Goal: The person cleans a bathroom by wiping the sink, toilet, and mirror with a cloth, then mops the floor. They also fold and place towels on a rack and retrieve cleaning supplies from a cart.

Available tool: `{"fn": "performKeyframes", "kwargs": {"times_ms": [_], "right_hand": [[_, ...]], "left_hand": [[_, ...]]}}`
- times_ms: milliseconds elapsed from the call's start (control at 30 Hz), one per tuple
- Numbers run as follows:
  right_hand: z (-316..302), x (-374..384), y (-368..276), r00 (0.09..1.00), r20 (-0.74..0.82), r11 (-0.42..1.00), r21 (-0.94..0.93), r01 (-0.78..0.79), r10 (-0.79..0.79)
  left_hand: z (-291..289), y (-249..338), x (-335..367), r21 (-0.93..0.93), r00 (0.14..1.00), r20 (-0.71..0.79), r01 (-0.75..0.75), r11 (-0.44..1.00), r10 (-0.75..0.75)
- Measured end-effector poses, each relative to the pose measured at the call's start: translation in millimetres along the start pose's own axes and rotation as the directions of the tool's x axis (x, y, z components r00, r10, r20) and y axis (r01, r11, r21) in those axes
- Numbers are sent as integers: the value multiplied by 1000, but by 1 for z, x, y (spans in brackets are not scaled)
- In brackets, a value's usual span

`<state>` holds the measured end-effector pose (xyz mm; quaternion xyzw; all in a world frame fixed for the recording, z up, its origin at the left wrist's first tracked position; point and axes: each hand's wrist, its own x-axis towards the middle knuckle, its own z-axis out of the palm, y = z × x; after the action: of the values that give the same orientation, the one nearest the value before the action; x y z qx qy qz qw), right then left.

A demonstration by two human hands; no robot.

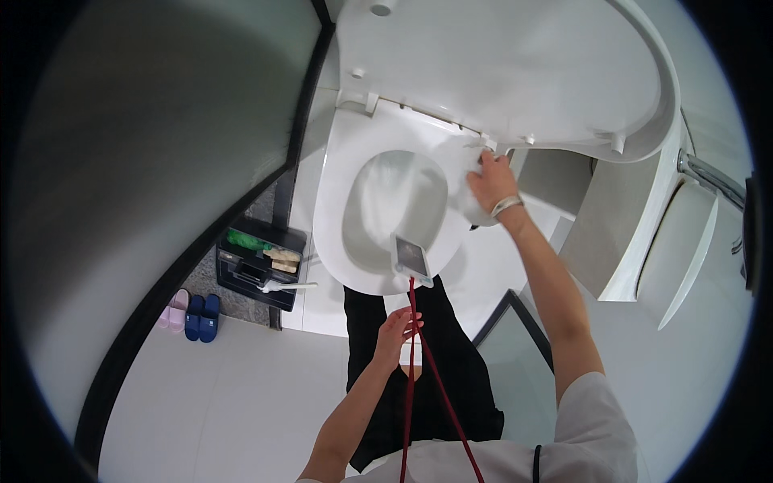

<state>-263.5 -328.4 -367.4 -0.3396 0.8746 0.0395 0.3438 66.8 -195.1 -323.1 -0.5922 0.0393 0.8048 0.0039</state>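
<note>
I look down on a white toilet [334, 201] with its lid [499, 64] raised. My right hand [491, 183] presses a white cloth or tissue [475, 146] against the far right part of the seat, near the hinge; a pale band circles that wrist. My left hand [396, 332] hovers near my body with loosely curled fingers next to a red lanyard [412, 346]; whether it grips the cord I cannot tell. A phone [411, 259] hangs from that lanyard in front of the bowl's near rim.
A black caddy [259, 266] with a green item, a sponge and a white brush sits on the floor left of the toilet. Pink and blue slippers [192, 314] lie beside it. A dark-framed glass partition [201, 233] runs along the left. A white cistern [684, 241] with a chrome fitting stands at the right.
</note>
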Motion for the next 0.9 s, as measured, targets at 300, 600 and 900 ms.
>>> {"fn": "performKeyframes", "kwargs": {"times_ms": [300,600,900], "right_hand": [[63,62,-163,605,-302,676,-371,637,-737],[88,-17,34,787,-371,870,-203,449,-492],[223,-202,-6,994,-37,978,174,111,-106]], "left_hand": [[-56,10,-7,-160,992,-120,7,987,-26],[-96,11,-17,-87,986,-165,-7,996,-8],[-110,18,-35,-45,986,-167,-5,999,-2]]}}
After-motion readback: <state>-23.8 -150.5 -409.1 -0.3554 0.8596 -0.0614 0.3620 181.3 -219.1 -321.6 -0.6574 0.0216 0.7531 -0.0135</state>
